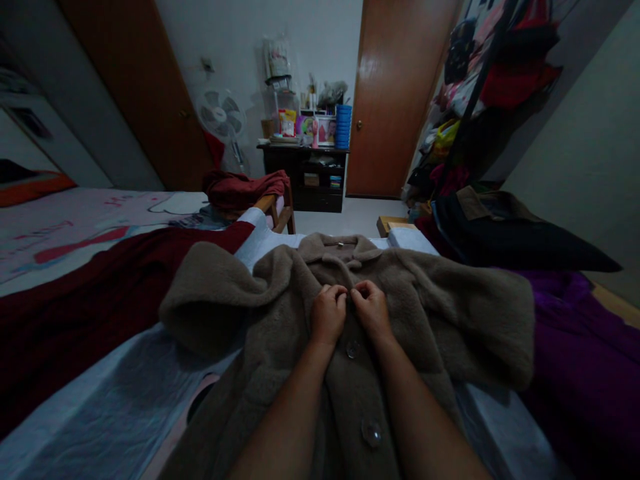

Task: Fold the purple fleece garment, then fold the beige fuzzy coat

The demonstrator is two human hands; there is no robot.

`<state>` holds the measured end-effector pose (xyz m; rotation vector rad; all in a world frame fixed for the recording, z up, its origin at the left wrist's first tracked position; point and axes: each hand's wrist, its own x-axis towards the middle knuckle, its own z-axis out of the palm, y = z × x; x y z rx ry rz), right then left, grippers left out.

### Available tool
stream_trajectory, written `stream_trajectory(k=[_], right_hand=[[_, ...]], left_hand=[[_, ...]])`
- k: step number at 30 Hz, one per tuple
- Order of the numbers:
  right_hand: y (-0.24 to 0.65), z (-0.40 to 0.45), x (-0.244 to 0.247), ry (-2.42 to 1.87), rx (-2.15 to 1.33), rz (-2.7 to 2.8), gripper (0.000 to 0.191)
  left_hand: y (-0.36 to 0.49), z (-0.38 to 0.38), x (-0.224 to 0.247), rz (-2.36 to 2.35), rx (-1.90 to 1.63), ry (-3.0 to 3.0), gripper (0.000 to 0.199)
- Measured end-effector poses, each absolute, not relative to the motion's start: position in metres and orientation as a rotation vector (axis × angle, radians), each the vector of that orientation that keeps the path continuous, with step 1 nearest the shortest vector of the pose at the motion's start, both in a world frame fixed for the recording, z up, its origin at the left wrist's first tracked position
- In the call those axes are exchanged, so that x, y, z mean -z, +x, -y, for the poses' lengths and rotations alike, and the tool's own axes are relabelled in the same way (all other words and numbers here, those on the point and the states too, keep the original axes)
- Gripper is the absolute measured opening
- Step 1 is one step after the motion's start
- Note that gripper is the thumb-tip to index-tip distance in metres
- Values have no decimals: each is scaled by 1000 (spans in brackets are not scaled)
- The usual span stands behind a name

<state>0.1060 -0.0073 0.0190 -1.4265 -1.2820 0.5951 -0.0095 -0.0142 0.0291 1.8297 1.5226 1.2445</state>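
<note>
Taupe plush coat [280, 360] lies spread, head view, beneath your left hand [330, 307] and right hand [370, 303], both pinching its front edge below the collar [367, 250]; two clear buttons [371, 433] sit nearer you, dark red cloth [100, 287] left of your hands, purple cloth [590, 360] right.

Both forearms [296, 397] straight ahead, left fingers [336, 291] and right fingers [364, 289] in close-set pinches
</note>
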Motion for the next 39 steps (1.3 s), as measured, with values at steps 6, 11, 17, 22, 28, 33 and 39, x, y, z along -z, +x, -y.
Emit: stream_trajectory(k=[6,11,17,22,28,33,39], right_hand=[[107,7,-17,-1420,-600,1280,12],[107,9,-21,-1413,-602,1302,12],[107,10,-25,-1428,-556,1361,10],[106,11,-24,-1456,-477,1400,10],[102,10,-19,-1434,-477,1446,11],[103,9,-16,-1437,-410,1475,22],[109,9,-11,-1510,-220,1558,32]], left_hand=[[-11,14,-27,-1557,-1215,1860,13],[-13,13,-28,-1568,-1192,1902,10],[-15,12,-30,-1517,-1239,1850,8],[-17,5,-28,-1419,-1289,1564,4],[-13,0,-24,-1284,-1273,1046,21],[-10,1,-25,-1283,-1284,872,31],[-9,3,-24,-1552,-1396,1527,24]])
